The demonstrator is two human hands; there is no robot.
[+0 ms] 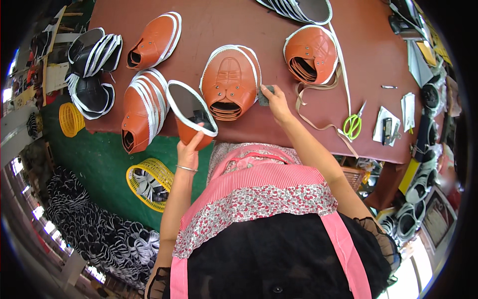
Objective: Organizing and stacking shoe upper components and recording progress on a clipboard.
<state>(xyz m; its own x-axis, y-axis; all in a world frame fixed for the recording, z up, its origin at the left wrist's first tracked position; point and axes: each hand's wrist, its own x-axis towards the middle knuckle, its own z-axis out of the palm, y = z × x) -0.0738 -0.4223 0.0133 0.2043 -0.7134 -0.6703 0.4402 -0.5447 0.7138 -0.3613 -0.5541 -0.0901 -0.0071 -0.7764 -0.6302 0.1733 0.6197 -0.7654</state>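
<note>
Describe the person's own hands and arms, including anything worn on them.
The left hand and right hand are bare, without gloves. A thin, silvery bangle circles the left wrist; none shows on the right. Both forearms are uncovered. The left sleeve and right sleeve are sheer, black and short.

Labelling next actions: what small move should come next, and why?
Probably bring the dark pad to the orange shoe upper: the right hand pinches the pad beside the middle stack of uppers, while the left hand holds the upper with its lining showing.
</note>
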